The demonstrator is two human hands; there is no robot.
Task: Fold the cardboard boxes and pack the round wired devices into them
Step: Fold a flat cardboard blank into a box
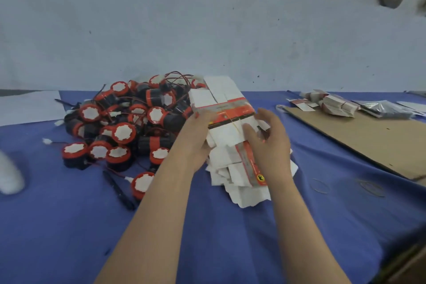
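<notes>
While no box looks folded yet, the pile of flat white-and-red cardboard boxes (227, 122) lies mid-frame on the blue table (69, 226). The left hand (198, 136) holds its left edge with curled fingers; the right hand (269, 143) rests on it, fingers loose and apart. Next, one box likely needs pulling free. The heap of round red-and-black wired devices (129, 122) waits just left.

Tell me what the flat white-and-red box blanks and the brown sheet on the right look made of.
The flat white-and-red box blanks: thin paperboard, seemingly; matt white one side, printed red the other, flaps die-cut. The flat brown sheet: probably cardboard, matt, unprinted; fluting not visible.
</notes>
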